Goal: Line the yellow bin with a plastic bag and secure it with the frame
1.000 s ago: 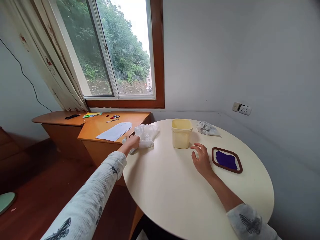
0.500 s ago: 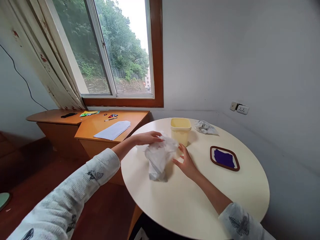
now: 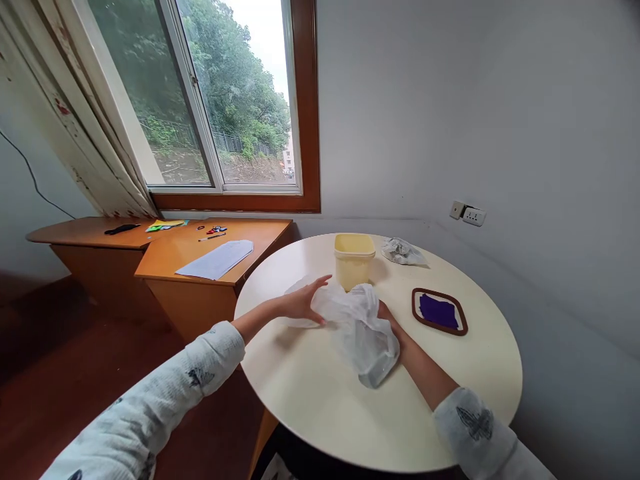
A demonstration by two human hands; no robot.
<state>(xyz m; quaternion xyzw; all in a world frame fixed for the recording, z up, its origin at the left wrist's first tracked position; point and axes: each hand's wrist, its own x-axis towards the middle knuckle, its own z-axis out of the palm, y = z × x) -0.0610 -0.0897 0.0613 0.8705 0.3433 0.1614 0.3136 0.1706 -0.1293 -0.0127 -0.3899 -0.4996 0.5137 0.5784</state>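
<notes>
A crumpled, translucent white plastic bag (image 3: 367,340) is held up over the near middle of the round table. My right hand (image 3: 389,319) grips it from the right side, with most of its fingers hidden behind the plastic. At the bag's left edge, my left hand (image 3: 303,301) is open, thumb and fingers spread apart. Part of the thin plastic also shows behind the left hand. Just beyond both hands stands a pale yellow square tub (image 3: 355,267), its top uncovered.
The round cream table (image 3: 310,400) carries a brown-rimmed tray (image 3: 415,308) with a purple cloth (image 3: 439,311) on it. A crumpled white bag (image 3: 403,252) lies by the wall. Papers (image 3: 217,260) and small items are on the wooden desk (image 3: 265,235) at left.
The plastic bag has swung right and toward me, from under my left hand to my right hand. My left hand has opened its fingers. The view has shifted slightly to the right.
</notes>
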